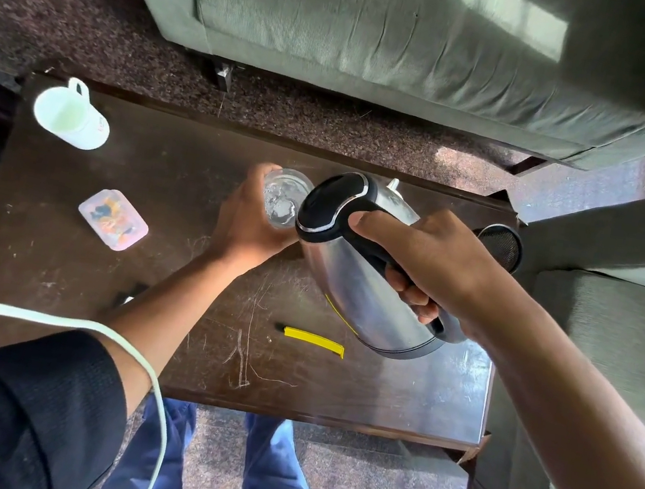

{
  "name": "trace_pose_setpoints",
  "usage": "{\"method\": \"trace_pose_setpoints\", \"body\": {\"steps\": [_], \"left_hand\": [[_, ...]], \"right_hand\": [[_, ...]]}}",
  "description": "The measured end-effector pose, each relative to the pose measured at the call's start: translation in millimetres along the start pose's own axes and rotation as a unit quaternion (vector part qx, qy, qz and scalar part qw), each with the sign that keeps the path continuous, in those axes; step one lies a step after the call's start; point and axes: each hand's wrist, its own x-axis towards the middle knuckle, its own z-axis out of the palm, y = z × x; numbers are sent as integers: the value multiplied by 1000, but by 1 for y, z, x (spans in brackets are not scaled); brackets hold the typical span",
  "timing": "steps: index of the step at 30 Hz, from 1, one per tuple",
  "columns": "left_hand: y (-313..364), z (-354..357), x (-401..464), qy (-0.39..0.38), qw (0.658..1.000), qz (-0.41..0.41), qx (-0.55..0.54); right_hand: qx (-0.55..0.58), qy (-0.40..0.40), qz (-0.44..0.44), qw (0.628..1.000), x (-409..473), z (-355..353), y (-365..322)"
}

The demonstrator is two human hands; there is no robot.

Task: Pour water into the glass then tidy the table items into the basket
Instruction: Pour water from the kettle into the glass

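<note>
My left hand (pixel 248 220) wraps a clear glass (pixel 282 200) that stands on the dark wooden table (pixel 55 265). My right hand (pixel 428 257) grips the black handle of a steel electric kettle (pixel 353 279), tilted with its spout over the glass. Water shows inside the glass. A white mug (pixel 71 115) stands at the table's far left. A small clear plastic box (pixel 113 219) with coloured bits lies left of the glass. A yellow strip (pixel 314 341) lies near the front middle. No basket is in view.
A black mesh object (pixel 502 245) sits behind my right hand at the table's right edge. Grey sofas stand beyond the table and to its right. A white cable (pixel 149 369) crosses my left arm. A small dark object (pixel 129 294) lies partly hidden by my left forearm.
</note>
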Motion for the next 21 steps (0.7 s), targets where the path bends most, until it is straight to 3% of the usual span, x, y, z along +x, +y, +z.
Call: {"method": "trace_pose_setpoints", "body": {"steps": [11,21], "left_hand": [[5,-3,8,18,999,-8,-47],[-2,0,17,39,998,-31,-46]], "right_hand": [[124,31,-29,991,-2,8,17],[234,38,-148,960,-4,9,35]]}}
